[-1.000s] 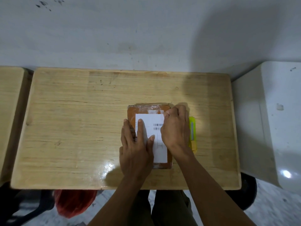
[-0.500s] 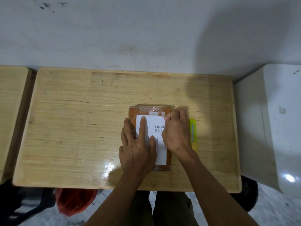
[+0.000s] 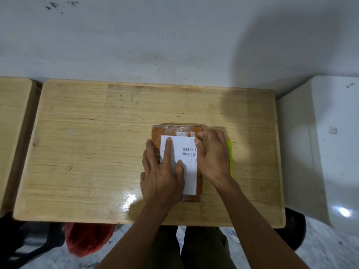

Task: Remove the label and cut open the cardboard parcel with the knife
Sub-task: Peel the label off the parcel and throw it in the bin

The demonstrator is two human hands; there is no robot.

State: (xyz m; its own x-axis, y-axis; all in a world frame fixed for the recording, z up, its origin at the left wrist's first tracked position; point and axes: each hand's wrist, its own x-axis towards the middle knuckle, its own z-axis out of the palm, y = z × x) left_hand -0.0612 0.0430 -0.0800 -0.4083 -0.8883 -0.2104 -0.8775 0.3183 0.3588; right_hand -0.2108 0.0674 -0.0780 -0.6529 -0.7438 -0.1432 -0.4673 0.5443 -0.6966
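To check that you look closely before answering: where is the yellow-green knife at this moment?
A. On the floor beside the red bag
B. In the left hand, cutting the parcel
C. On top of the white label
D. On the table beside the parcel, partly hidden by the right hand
D: the knife lies on the table just right of the parcel, partly behind the right hand, which does not hold it.

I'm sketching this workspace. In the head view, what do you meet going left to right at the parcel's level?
Neighbouring wooden table → bare wooden table → left hand pressing flat → white label on the parcel → right hand at the label's edge → yellow-green knife → white box.
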